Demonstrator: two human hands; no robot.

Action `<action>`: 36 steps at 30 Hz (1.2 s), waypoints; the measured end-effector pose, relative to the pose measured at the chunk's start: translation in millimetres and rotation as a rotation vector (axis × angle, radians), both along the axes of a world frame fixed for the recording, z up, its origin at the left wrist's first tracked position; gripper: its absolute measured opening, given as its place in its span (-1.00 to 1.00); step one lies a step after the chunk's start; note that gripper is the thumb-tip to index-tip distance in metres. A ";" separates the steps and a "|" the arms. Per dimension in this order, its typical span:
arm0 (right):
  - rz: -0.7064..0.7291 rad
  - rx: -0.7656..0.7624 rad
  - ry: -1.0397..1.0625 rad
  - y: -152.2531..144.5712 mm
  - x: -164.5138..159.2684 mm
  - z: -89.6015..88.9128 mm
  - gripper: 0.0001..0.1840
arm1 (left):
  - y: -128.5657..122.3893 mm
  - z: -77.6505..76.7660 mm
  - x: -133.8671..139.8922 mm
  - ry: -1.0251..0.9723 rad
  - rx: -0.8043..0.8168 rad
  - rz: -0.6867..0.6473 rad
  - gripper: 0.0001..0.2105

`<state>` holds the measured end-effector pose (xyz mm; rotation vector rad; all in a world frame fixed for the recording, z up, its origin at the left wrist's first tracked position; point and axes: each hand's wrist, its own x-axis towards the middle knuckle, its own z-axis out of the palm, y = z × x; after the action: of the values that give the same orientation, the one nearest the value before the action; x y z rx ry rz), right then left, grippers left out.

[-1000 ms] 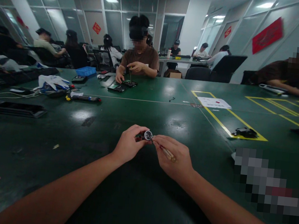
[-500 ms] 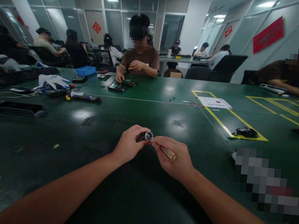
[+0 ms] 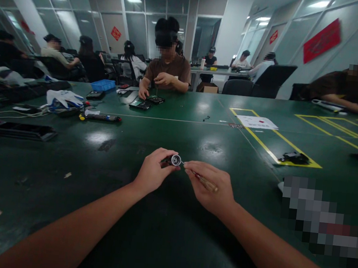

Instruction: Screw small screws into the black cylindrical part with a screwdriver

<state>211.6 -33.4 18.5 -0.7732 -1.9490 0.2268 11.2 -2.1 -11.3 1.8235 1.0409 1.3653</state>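
Observation:
Above the green table my left hand (image 3: 153,170) is closed around a small dark cylinder with a silvery rim (image 3: 175,160). Its open round end faces me, and some detail inside is too small to make out. In a pinch grip, my right hand (image 3: 213,189) holds a screwdriver (image 3: 205,181) with an amber, see-through handle. The thin shaft points left at the rim of the cylinder; whether the tip touches it I cannot tell. My fingers cover most of the cylinder's body.
Further left lie a black-and-blue tool (image 3: 100,117), white gloves (image 3: 64,98) and a long black tray (image 3: 16,129). A co-worker (image 3: 166,71) sits opposite with small black devices. Yellow tape, a paper sheet (image 3: 257,122) and black parts (image 3: 294,157) are at right.
My left hand has shifted slightly left and up with the cylinder. The screwdriver handle has moved a little right, and the gap between my hands is wider, so the shaft now shows.

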 end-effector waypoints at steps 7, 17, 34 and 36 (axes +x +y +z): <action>0.030 -0.095 -0.003 5.0 -2.7 -1.4 -0.81 | -0.5 -1.8 0.2 0.035 0.019 -0.015 -0.70; 0.000 -0.371 0.221 3.8 -9.2 -7.4 -0.86 | -1.7 -0.6 3.3 -0.013 -0.034 -0.011 -0.76; -0.011 -0.515 0.312 8.9 -2.2 1.5 -0.87 | -2.5 -0.6 2.1 0.017 -0.012 -0.025 -0.70; -0.027 -0.483 0.280 5.2 -4.3 4.2 -0.88 | -2.5 -1.7 2.9 0.003 -0.008 -0.030 -0.73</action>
<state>207.3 -28.2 22.7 -1.0154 -1.6318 0.7680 14.2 -4.7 -13.0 1.8288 1.0149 1.3386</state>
